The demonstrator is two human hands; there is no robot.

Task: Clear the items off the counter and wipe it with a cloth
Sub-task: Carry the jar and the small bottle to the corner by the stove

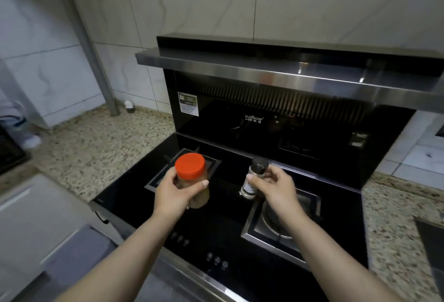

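My left hand [174, 193] grips a clear jar with an orange-red lid [191, 167] and brownish contents, held above the black glass stove top [216, 217]. My right hand [276, 187] holds a small spice bottle with a dark cap [254, 179], tilted slightly, over the stove's middle. Both items are lifted off the surface. The speckled granite counter [96, 152] stretches to the left of the stove and continues on the right [394, 229]. No cloth is in view.
A steel range hood [288, 70] overhangs the stove's back. Two recessed burners [281, 224] sit in the glass. A metal pipe [105, 85] stands in the left corner with a small white object [129, 105] beside it. A dark appliance [9, 152] sits at far left.
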